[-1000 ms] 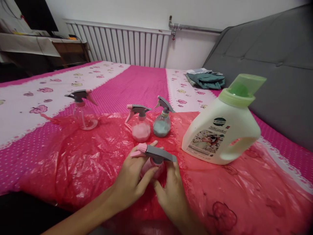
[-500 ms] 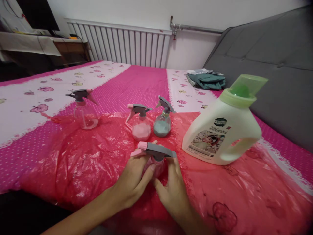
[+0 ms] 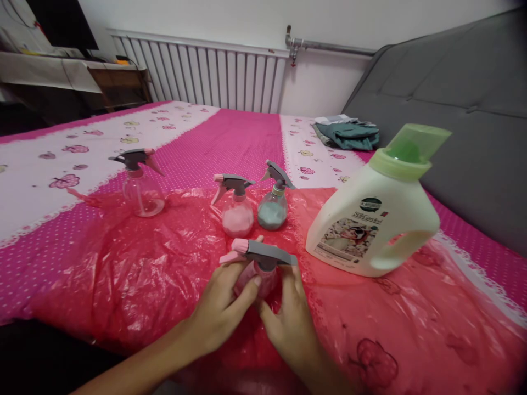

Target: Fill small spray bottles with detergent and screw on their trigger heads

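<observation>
Between my two hands, at the lower middle, a spray bottle (image 3: 263,253) with a grey and pink trigger head stands upright. My left hand (image 3: 226,307) wraps its left side, the thumb lying across the front of the clear body. From the right, my right hand (image 3: 290,321) closes round the same bottle, its fingers partly hidden behind the spray head. Just beyond, a spray bottle with pink contents (image 3: 237,218) stands beside a spray bottle with grey-green contents (image 3: 272,211). Farther left is a clear spray bottle (image 3: 144,195) with little or nothing inside.
A large white detergent jug (image 3: 374,219) with a green cap stands at the right. Red plastic sheeting (image 3: 135,280) covers the near part of the pink bed (image 3: 242,140). Folded clothes (image 3: 348,134) lie farther back, near a grey padded headboard (image 3: 457,93). A radiator (image 3: 206,71) lines the wall.
Both hands stay round the spray bottle, with barely any shift of the fingers. The other bottles and the jug stand where they were.
</observation>
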